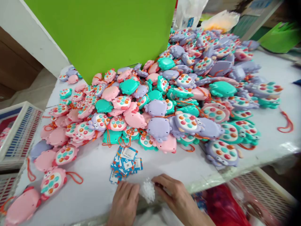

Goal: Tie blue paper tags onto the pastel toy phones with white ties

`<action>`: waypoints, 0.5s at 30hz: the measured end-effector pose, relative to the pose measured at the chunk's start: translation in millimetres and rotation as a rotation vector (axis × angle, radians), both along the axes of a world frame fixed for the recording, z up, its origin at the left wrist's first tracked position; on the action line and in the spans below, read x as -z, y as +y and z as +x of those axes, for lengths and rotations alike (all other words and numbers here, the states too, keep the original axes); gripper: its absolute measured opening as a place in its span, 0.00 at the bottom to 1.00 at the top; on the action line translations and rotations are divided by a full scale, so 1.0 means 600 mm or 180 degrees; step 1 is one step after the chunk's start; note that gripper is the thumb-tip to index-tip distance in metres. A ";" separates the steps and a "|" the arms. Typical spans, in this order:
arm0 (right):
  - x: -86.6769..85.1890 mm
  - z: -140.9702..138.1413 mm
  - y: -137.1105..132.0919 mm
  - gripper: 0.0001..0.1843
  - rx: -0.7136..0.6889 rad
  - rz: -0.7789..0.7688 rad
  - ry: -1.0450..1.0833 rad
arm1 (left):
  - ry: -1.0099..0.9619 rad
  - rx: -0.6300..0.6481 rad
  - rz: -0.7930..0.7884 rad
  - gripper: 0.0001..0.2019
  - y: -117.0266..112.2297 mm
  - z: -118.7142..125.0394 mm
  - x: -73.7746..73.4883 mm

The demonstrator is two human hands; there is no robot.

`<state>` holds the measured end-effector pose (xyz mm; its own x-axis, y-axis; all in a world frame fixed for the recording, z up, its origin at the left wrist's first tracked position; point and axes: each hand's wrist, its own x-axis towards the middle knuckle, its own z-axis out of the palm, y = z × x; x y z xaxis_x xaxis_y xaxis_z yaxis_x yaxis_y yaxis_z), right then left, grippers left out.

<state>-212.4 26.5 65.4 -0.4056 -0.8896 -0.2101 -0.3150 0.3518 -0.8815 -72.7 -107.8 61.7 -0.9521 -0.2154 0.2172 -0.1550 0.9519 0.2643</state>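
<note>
A big white table [98, 188] runs across the view, and heaped on it is a huge pile of toys [169, 103], small round animal-shaped things in pink, purple and teal, many face up with coloured buttons, orange cords trailing among them. Behind the heap stands a tall green board [105, 34], its lower edge right among the toys. Off to the left, below the table, sits a white slatted crate [20, 135]; something pink shows inside it, too blurred to name. Lower right, under the table edge, there's another crate [265, 188] with red plastic [221, 204] bunched up against it, contents unclear. At the far end, a clear bag [189, 12] and a yellowish bag [221, 20] sit past the pile. A lone orange cord [286, 124] lies on the bare table at right, well apart from the heap. Closer in, a pink toy [51, 182] lies face up near the left edge, loop out to its right. Just ahead of the hands, a small stack of blue tags [125, 163] lies fanned out on the table. Now the hands, down at the near edge: the left hand [124, 202] rests palm down, fingers loosely curled, touching a little clump of white fasteners [148, 190]. The right hand [172, 191] comes in from the other side, fingers bent, tips at the clump. Hands close together, clump between them; whether either actually pinches a piece, I cannot tell.
</note>
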 end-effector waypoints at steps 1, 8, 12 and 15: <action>-0.001 -0.001 -0.001 0.09 -0.0005 -0.0027 0.0011 | 0.0047 -0.0011 -0.0016 0.12 0.000 0.001 0.001; -0.004 0.006 -0.005 0.13 -0.0243 -0.0077 0.0556 | 0.0068 -0.0100 0.0140 0.13 0.002 0.014 0.015; -0.009 -0.012 0.004 0.13 -0.0163 -0.0084 0.0921 | -0.0011 -0.0128 0.0185 0.17 0.000 0.025 0.024; -0.024 -0.056 0.038 0.09 0.0337 -0.0141 0.1235 | -0.0114 -0.0096 0.0224 0.18 -0.004 0.034 0.034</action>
<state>-245.9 49.2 79.9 -0.5372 -0.8433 0.0141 -0.5913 0.3646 -0.7193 -52.2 -110.2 41.6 -0.9518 -0.2575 0.1664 -0.1939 0.9259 0.3241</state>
